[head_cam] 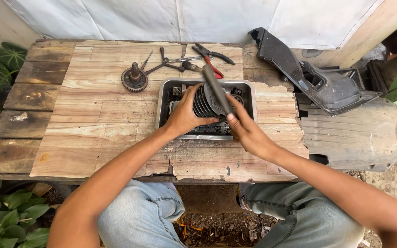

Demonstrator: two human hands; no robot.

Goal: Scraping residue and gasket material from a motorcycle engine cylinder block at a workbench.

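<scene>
You are gripping finned cylinder (204, 102) in left hand (182, 117), fingers wrapped round it, over metal tray (164, 98). Right hand (246, 131) is pinching brush (217, 89), scrubbing fins. Judging: cleaning step under way; next calls for rotating cylinder, keeping it above tray.

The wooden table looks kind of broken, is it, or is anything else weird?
Yes. The wooden table's pale top sheet is chipped and cracked along its front edge, just below the metal tray. The left hand grips a finned cylinder over the tray; the right hand holds a dark tool. Nothing looks spilled.
</scene>
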